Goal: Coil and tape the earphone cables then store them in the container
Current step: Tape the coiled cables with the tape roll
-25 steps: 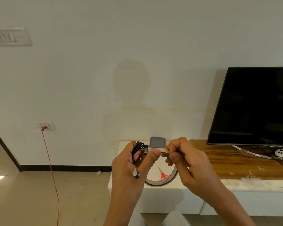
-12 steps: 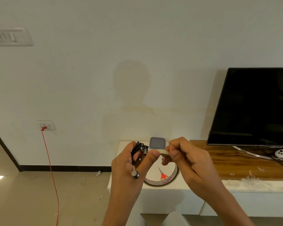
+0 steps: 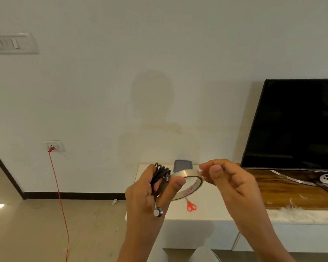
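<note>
Against a bare white wall (image 3: 159, 44), a person stands before a low white cabinet (image 3: 206, 210) with both hands raised over it. The left hand (image 3: 140, 201) grips a black cable (image 3: 158, 173), already wound into a tight bundle. One earbud (image 3: 158, 212) dangles below the palm. The same hand's thumb presses the tape (image 3: 192, 173) roll against its fingers, so bundle and roll touch.

The right hand (image 3: 233, 184) is curled, with thumb and forefinger pinched together just beside the roll's far edge. It appears to hold the clear free end, though the strip itself is too faint to make out.

Coiling looks done. Taping seems only to be starting, as no strip shows around the bundle. Cutting the tape, wrapping it and storing the cable are all left to do.

The container (image 3: 183, 165), its grey lid on, sits at the back of the cabinet behind the hands, near them but apart. Red scissors (image 3: 191, 206) lie on the cabinet below the roll, untouched. A dark TV (image 3: 295, 123) stands to the right.
</note>
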{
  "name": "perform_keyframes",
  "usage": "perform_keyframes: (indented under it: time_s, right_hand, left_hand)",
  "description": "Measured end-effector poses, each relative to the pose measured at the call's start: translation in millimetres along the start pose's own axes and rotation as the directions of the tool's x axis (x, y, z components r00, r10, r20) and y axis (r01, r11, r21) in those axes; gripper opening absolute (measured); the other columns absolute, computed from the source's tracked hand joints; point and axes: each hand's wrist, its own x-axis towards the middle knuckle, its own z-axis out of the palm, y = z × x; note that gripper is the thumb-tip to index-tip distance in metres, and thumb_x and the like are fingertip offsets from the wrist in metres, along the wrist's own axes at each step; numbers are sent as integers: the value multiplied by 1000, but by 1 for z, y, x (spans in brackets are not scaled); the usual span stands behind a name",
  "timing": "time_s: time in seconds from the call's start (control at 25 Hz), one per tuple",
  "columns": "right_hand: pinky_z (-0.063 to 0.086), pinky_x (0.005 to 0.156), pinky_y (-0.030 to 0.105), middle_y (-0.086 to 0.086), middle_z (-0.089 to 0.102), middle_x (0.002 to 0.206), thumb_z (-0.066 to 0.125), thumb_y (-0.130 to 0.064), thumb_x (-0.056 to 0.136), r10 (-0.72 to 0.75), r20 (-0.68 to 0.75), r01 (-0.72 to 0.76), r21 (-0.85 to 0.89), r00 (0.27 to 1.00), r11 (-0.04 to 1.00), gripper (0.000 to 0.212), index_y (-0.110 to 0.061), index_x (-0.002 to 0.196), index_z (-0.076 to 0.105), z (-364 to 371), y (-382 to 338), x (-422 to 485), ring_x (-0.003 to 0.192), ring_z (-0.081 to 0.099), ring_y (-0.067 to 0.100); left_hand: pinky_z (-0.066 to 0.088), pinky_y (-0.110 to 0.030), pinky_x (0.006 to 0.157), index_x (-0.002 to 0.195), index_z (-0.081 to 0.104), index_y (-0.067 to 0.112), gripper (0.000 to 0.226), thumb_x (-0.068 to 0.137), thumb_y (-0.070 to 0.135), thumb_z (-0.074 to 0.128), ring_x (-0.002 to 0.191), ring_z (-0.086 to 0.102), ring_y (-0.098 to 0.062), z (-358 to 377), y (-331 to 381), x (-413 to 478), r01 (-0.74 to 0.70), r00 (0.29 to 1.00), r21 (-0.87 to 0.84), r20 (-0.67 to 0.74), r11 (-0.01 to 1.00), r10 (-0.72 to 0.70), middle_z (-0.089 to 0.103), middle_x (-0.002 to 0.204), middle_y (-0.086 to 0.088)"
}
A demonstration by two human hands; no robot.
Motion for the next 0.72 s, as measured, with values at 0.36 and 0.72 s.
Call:
perform_keyframes:
  time_s: [0.36,0.72]
  right_hand:
    - [48,53,12,-13,69,72,62,-51,61,183,-52,-189,-132,982,973,26,-33,78,70,9,0,5,69,65,10]
    - [44,41,9,-6,66,71,67,-29,83,236,-71,-246,-253,969,936,14,-33,71,62,13,8,12,69,62,14]
  left_hand:
    - [41,-12,54,70,63,6,60,90,57,37,50,41,-3,13,-18,-5,-338,929,469,26,816,370,57,54,0]
    - [42,-22,66,81,46,16,42,94,52,31,62,43,-19,17,-23,-4,-433,866,535,22,726,500,55,52,1]
